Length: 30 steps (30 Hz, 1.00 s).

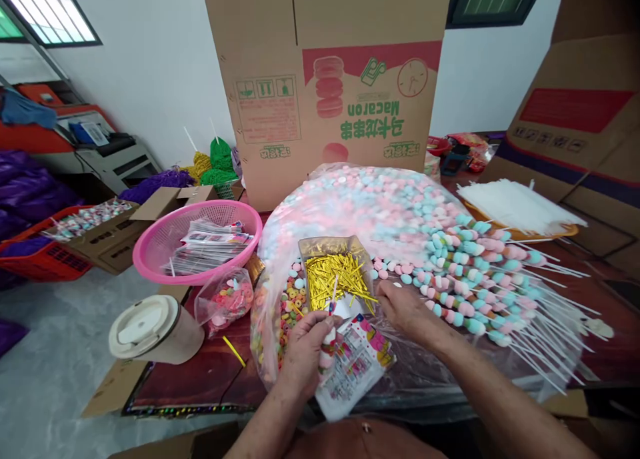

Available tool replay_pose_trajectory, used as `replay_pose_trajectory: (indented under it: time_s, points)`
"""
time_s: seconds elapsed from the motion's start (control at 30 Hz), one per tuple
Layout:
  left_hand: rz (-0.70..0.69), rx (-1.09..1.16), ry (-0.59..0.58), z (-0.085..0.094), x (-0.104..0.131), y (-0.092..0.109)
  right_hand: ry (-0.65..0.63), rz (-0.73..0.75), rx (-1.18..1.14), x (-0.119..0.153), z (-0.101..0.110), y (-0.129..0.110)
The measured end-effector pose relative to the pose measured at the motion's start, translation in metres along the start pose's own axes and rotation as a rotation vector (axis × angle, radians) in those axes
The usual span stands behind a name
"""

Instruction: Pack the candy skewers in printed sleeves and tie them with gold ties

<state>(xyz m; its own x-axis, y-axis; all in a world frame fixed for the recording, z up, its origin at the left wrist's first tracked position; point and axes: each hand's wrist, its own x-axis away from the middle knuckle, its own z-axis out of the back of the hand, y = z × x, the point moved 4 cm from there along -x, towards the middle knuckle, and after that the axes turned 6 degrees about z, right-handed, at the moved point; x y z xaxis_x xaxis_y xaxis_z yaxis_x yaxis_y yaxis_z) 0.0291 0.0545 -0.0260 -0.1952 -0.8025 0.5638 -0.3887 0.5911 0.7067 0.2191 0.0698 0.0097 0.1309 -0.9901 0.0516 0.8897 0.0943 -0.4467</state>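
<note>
My left hand [306, 349] is closed around a bagged candy skewer [327, 355], its stick end pointing up and away. Beside that hand lie flat printed candy bags [353, 365]. A box of gold twist ties [337, 275] stands just beyond. My right hand [404, 315] has its fingers pressed together at the right edge of the twist ties; whatever is between the fingertips is too small to tell. To the right is a heap of finished-looking candy skewers [470, 272] with white sticks. Pink and blue candies [360, 192] lie under clear plastic behind the box, and ring-shaped candies [290, 312] to its left.
A pink basket [145, 249] holds printed bags, with a lidded tub [183, 342] in front of it. A small bag of red candies [227, 302] lies between them and the plastic. Behind stands a large carton [270, 52]; white sticks [520, 205] fill a tray at right.
</note>
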Motion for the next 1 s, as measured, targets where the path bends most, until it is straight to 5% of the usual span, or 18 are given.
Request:
replay_pose_trajectory:
  time_s: [0.13,0.23,0.43,0.57,0.73,1.0]
  points:
    - [0.070,0.118,-0.155,-0.024,-0.003,-0.005,0.002,0.081,-0.502,0.018,-0.026,-0.025]
    - [0.023,0.126,-0.152,-0.030,-0.003,-0.005,0.028,0.055,-0.782,0.025,-0.047,-0.032]
    - [0.055,-0.031,-0.113,-0.024,-0.002,-0.012,0.119,0.061,-0.428,0.032,-0.029,-0.011]
    - [0.037,-0.076,-0.053,-0.022,-0.004,-0.014,0.259,0.084,-0.491,0.042,-0.005,-0.017]
    - [0.030,-0.148,-0.047,-0.031,-0.001,-0.019,0.226,0.170,-0.424,0.036,-0.023,-0.044]
    - [0.023,-0.236,-0.126,-0.027,0.008,-0.025,0.196,0.142,-0.394,0.030,-0.035,-0.039]
